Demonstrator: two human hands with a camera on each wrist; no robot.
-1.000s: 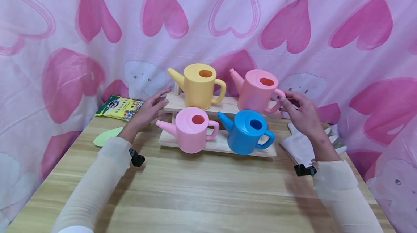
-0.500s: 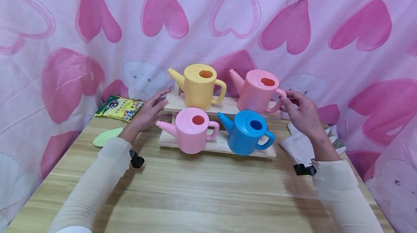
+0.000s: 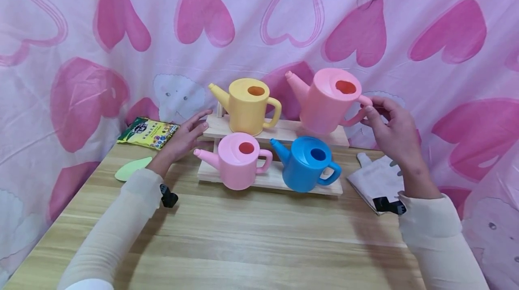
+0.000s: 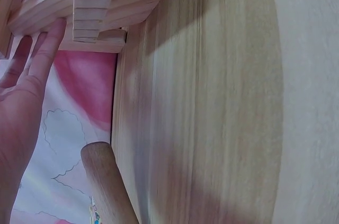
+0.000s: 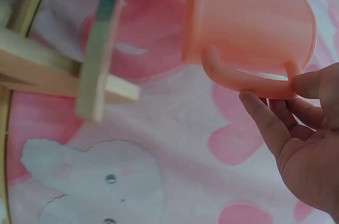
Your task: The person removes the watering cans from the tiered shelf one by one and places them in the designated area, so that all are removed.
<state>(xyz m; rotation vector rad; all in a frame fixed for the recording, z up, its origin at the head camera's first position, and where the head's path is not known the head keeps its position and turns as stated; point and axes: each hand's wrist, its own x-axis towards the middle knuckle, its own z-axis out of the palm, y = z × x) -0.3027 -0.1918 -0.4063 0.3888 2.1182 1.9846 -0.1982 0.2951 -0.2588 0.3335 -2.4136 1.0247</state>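
Observation:
My right hand (image 3: 391, 130) pinches the handle of a coral-pink watering can (image 3: 328, 101), seen close up in the right wrist view, where the can (image 5: 249, 23) hangs apart from the shelf. The left hand (image 3: 184, 137) touches the left end of a two-tier wooden shelf (image 3: 284, 129) with its fingers extended; in the left wrist view those fingers (image 4: 45, 54) lie against the wood. A yellow watering can (image 3: 248, 110) stands on the upper tier. On the lower tier are a light-pink watering can (image 3: 238, 168) and a blue watering can (image 3: 304, 170).
Left of the shelf lie a green-and-yellow packet (image 3: 147, 133) and a pale green leaf-shaped piece (image 3: 131, 169). A wooden handle (image 4: 108, 181) shows in the left wrist view. White gloves (image 3: 377, 177) lie at the right. A heart-patterned curtain (image 3: 251, 11) hangs behind the table (image 3: 259, 240).
The coral-pink watering can has risen off the upper tier and shifted slightly right with my right hand. My left hand stays at the shelf's end.

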